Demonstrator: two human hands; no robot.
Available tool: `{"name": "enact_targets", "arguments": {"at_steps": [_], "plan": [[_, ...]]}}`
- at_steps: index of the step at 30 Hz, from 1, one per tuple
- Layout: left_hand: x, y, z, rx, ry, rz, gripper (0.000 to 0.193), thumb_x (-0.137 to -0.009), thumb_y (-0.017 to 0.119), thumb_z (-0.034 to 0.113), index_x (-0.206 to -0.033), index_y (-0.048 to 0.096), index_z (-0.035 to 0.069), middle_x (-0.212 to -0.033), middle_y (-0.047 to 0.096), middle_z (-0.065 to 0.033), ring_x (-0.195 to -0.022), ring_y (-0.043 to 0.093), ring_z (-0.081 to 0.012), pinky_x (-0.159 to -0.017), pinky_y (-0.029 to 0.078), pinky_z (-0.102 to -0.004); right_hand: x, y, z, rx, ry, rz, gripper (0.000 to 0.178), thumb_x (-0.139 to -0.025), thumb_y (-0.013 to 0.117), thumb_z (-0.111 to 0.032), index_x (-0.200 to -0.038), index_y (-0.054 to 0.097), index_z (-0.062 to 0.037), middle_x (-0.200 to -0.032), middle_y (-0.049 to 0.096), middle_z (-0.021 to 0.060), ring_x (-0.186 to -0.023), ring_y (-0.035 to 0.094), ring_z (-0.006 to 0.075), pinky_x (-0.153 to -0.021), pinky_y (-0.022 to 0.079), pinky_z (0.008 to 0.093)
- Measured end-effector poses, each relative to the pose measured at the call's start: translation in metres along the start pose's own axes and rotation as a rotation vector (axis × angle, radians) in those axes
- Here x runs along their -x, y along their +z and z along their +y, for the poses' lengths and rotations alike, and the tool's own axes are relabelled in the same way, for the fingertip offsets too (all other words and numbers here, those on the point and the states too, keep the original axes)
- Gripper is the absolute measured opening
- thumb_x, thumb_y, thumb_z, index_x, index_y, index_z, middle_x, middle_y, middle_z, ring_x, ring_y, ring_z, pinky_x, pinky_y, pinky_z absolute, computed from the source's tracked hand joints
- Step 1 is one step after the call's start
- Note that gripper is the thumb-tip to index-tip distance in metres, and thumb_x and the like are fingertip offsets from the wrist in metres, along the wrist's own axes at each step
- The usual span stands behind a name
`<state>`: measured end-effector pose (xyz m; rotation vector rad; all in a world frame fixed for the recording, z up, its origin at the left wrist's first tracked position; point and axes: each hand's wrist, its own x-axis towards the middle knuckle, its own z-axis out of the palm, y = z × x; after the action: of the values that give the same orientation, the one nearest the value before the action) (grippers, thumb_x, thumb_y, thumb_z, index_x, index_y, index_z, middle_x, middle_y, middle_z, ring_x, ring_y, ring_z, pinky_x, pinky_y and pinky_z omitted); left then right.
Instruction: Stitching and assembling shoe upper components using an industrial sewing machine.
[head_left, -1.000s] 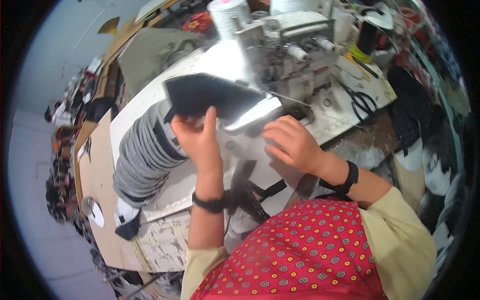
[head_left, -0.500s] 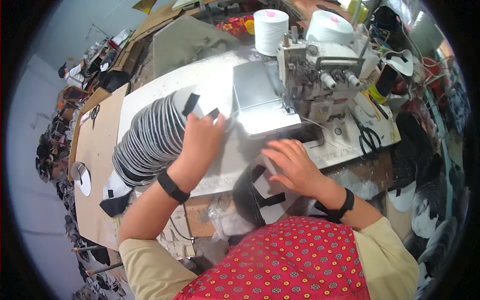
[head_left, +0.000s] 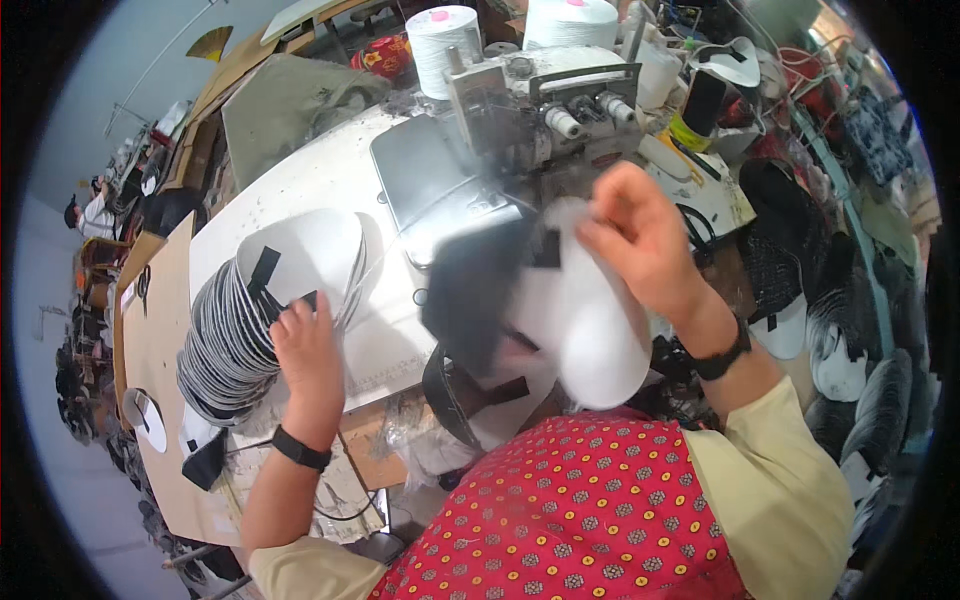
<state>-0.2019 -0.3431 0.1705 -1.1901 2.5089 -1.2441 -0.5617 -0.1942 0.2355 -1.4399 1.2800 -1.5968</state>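
Okay, right hand (head_left: pixel 645 245): thumb and fingers pinched close on the upper edge of a white-and-black piece (head_left: pixel 605 345), which hangs over the near edge of the surface (head_left: pixel 375 322), in front of the sewing machine (head_left: pixel 530 135). Piece lies below and a bit left of those fingers; long axis of its pale lobe runs roughly up-down in view, bottom end leaning slightly right. Dark half, on the left, is smeared by blur, so its outline can't be read.

Left hand (head_left: pixel 308 352): at the stack (head_left: pixel 225 355) on the left of the surface, fingers bunched at a black tab (head_left: pixel 310 300) on the stack's front piece (head_left: pixel 315 245). Can't tell whether they grip it or only touch. Front piece rises above and behind these fingers, white face toward the machine; rest of the stack runs off to the lower left. Left hand is clearly the nearer one to the stack; right hand is well apart from it, across the metal plate (head_left: pixel 420 165).

Another piece (head_left: pixel 515 410) sits below the held one, just above the red apron (head_left: pixel 560 510), partly covered. White thread cones (head_left: pixel 443 55) stand behind.
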Motion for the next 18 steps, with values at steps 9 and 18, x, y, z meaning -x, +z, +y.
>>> {"name": "enact_targets", "arguments": {"at_steps": [9, 18], "plan": [[-0.079, -0.053, 0.025, 2.195, -0.780, -0.240, 0.037, -0.099, 0.046, 0.032, -0.096, 0.065, 0.000, -0.082, 0.065, -0.0056, -0.059, 0.055, -0.0101, -0.049, 0.039, -0.0252, -0.034, 0.031, 0.052, -0.482, 0.597, 0.042, 0.025, -0.093, 0.059, -0.010, -0.113, 0.064, 0.0054, -0.096, 0.070, 0.0095, -0.075, 0.065, 0.0110, -0.066, 0.052, 0.0235], [-0.150, -0.021, 0.050, 2.648, -0.495, 0.185, 0.015, -0.096, 0.064, 0.019, -0.102, 0.063, 0.006, -0.093, 0.065, 0.0006, -0.082, 0.059, -0.0056, -0.075, 0.044, -0.0182, -0.014, 0.053, 0.065, 0.084, 0.226, 0.078, 0.015, -0.093, 0.062, -0.010, -0.102, 0.067, 0.0005, -0.079, 0.069, 0.0079, -0.065, 0.063, 0.0079, -0.053, 0.046, 0.0256]]}}
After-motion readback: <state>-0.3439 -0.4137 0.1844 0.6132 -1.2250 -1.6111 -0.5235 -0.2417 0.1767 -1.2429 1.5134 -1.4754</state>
